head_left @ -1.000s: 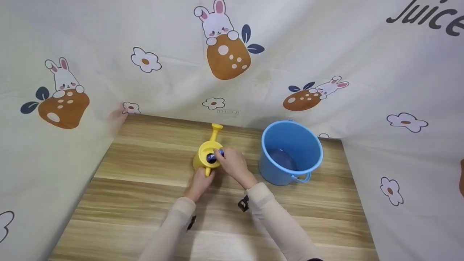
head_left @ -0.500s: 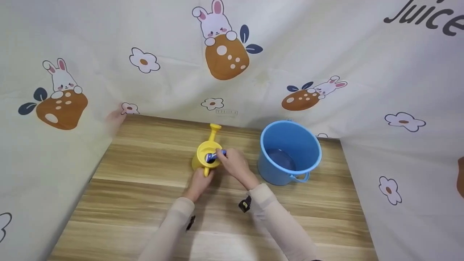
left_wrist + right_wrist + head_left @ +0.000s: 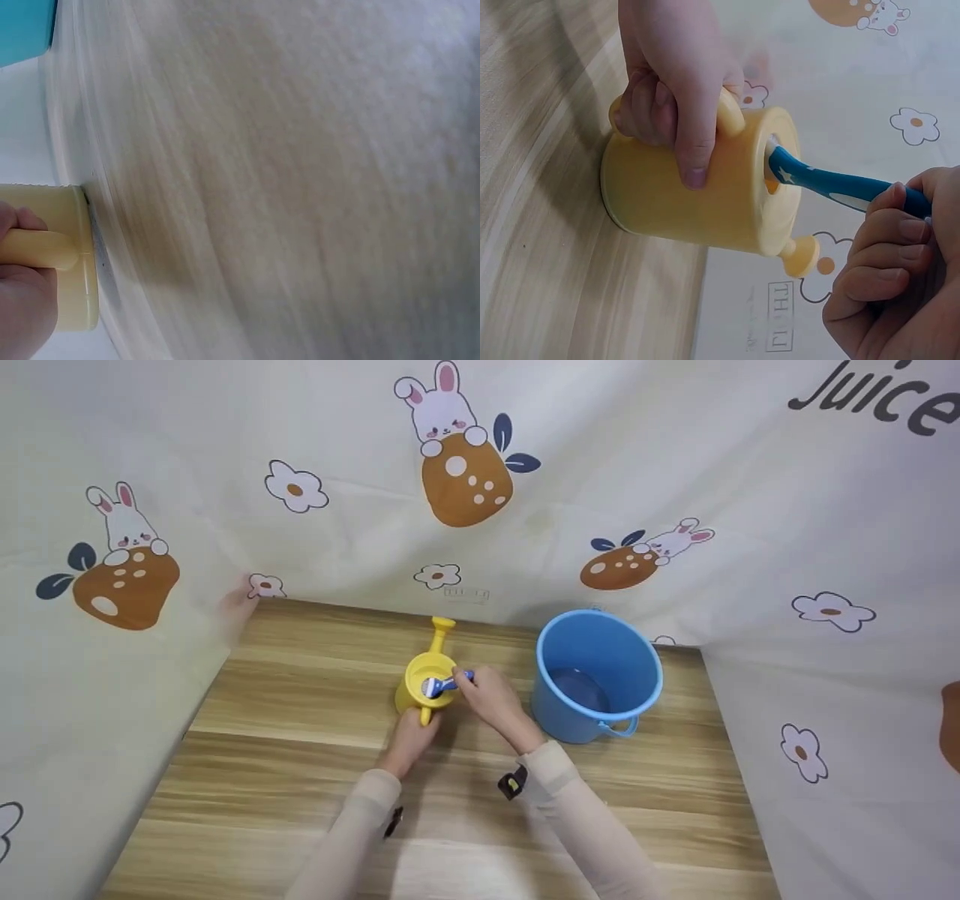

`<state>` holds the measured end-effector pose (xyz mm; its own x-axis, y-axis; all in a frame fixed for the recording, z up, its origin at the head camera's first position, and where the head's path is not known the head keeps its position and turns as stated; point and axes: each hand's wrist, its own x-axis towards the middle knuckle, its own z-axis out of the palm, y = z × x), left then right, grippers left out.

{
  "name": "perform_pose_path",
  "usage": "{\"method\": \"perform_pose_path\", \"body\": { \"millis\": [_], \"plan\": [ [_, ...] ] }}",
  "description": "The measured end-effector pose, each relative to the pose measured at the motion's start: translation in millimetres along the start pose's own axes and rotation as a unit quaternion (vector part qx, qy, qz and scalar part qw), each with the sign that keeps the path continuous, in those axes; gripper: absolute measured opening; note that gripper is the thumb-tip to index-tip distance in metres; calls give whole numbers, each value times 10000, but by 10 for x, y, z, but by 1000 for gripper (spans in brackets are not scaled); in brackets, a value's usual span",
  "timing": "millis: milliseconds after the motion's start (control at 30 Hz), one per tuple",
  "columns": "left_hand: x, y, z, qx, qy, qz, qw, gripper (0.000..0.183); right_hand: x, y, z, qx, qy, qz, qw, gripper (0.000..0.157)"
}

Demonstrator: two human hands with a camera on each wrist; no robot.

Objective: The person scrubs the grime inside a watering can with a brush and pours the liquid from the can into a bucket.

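A yellow watering can (image 3: 409, 694) stands upright on the wooden surface, its spout pointing away from me. My left hand (image 3: 410, 735) grips its handle; in the right wrist view, the fingers of that left hand (image 3: 675, 97) curl round the handle and the thumb lies along the can's side. My right hand (image 3: 491, 701) holds the end of a slim blue-handled implement (image 3: 829, 182) with white star marks. The pale head of this blue-handled implement (image 3: 433, 688) is at the can's top opening, partly inside. Its exact kind cannot be made out.
To the right of the watering can stands a blue bucket (image 3: 551, 720), with dark liquid or a dark bottom inside. A pale printed cloth (image 3: 360, 540) hangs along the back and both sides of the wooden surface (image 3: 285, 682).
My right hand has moved slightly right and drawn the blue-handled implement a little out of the watering can's opening, so more of its pale head shows. The left hand keeps its grip.
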<state>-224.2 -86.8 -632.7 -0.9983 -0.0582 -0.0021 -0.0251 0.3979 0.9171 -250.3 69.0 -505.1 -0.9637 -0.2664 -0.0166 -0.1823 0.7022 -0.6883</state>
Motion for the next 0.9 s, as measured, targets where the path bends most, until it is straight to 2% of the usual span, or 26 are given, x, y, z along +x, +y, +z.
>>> {"method": "perform_pose_path", "body": {
  "millis": [233, 400, 500, 700, 800, 900],
  "plan": [
    [-7, 10, -4, 1, -31, 8, 10000, 27, 0, 0, 15, 99, 0, 24, 9999, 50],
    [-10, 30, -3, -53, -87, -129, 9999, 27, 9, 6, 55, 120, 50, -2, 9999, 51],
    [-5, 30, 2, 71, -98, -138, 9998, 28, 24, 19, 100, 163, 42, 39, 9999, 52],
    [-16, 22, 7, 262, -52, 80, 9996, 32, 39, 24, 201, 350, -135, 303, 9988, 50],
    [-15, 7, 5, 304, -54, 203, 9993, 33, 51, 35, 246, 373, -31, 356, 9987, 50],
    [-10, -1, -9, 260, -70, 142, 9995, 34, 61, 42, 273, 279, 89, 308, 9991, 50]
  ]
}}
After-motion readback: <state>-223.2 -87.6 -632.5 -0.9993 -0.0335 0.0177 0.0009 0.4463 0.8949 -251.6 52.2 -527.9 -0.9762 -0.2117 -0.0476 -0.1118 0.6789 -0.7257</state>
